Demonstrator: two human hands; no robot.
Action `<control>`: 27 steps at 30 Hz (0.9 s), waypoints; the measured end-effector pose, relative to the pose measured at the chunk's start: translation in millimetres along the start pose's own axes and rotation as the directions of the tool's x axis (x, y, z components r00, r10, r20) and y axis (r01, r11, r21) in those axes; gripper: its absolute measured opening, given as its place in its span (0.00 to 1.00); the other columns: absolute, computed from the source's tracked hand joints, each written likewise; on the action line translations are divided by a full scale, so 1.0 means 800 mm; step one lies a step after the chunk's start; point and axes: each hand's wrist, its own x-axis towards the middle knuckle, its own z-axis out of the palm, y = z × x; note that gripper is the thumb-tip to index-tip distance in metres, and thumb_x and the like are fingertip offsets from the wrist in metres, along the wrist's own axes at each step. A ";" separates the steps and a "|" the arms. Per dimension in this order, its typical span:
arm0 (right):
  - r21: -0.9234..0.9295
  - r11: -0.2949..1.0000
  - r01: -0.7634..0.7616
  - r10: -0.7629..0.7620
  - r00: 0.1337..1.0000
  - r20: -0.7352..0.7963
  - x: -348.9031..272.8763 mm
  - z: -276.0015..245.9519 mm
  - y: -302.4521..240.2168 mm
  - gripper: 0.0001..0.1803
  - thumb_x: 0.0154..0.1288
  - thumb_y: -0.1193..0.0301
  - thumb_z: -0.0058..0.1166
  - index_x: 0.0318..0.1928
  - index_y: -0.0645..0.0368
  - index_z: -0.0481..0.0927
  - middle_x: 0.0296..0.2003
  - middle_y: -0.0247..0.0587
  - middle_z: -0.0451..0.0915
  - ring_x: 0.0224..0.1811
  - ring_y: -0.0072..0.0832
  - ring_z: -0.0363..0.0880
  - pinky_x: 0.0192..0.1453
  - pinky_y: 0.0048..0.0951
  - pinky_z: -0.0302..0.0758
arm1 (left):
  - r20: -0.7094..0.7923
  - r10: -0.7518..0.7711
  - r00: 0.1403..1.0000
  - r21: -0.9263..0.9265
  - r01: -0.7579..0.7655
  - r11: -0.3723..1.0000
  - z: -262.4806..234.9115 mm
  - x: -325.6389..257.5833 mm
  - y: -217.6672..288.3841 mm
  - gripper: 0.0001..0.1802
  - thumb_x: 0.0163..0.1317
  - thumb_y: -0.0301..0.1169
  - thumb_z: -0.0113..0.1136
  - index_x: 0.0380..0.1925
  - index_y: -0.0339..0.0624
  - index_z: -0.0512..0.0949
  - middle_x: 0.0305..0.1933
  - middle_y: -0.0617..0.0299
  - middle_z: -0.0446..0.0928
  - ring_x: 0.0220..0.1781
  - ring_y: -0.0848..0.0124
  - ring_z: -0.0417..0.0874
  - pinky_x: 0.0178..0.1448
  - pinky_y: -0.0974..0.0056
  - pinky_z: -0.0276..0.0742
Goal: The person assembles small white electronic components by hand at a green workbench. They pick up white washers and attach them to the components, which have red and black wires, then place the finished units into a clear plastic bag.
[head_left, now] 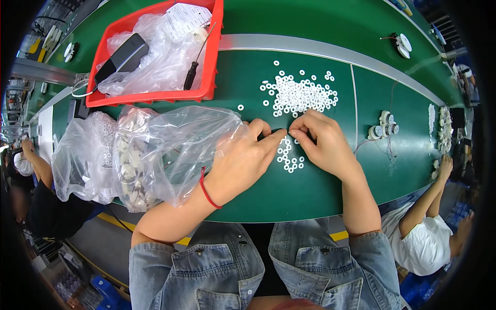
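Your green bench (pixel 315 199), spread with white rings, bags and a red bin.
Ahead of you a dense heap of white rings (pixel 305 95) lies loose, stray ones around its edges and a lone ring (pixel 241 107) off to its left; nearer you sits a smaller scatter of rings (pixel 294 166). On your left, two clear plastic bags slump side by side, one filled with off-white parts (pixel 135 170), with the red bin (pixel 155 96) standing behind them. To your right, past a pale seam (pixel 355 103), you have a cluster of small round parts (pixel 385 124) with thin wires.
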 end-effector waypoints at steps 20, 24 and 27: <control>-0.015 1.000 -0.026 0.024 0.997 -0.076 0.002 0.002 0.008 0.04 0.60 0.76 0.64 0.35 0.63 0.82 0.27 0.41 0.79 0.24 0.31 0.76 0.28 0.30 0.71 | 0.028 -0.043 0.999 -0.079 0.045 0.996 -0.002 0.001 -0.002 0.16 0.57 0.26 0.66 0.45 0.54 0.87 0.35 0.65 0.76 0.33 0.65 0.80 0.34 0.61 0.77; 0.056 0.963 -0.263 0.260 0.964 0.050 0.001 -0.016 0.008 0.06 0.59 0.76 0.65 0.33 0.65 0.81 0.25 0.40 0.78 0.22 0.25 0.73 0.26 0.28 0.67 | 0.032 -0.040 0.999 -0.084 0.043 0.996 -0.002 0.002 -0.003 0.16 0.57 0.26 0.66 0.45 0.54 0.87 0.35 0.65 0.76 0.33 0.66 0.80 0.34 0.61 0.77; 0.078 0.956 -0.284 0.281 0.959 0.042 0.001 -0.020 0.012 0.05 0.60 0.77 0.64 0.33 0.66 0.80 0.22 0.36 0.75 0.21 0.19 0.68 0.25 0.26 0.64 | 0.030 -0.028 0.999 -0.078 0.030 0.997 -0.003 0.003 -0.003 0.16 0.57 0.25 0.66 0.45 0.55 0.87 0.34 0.66 0.76 0.33 0.67 0.80 0.33 0.62 0.77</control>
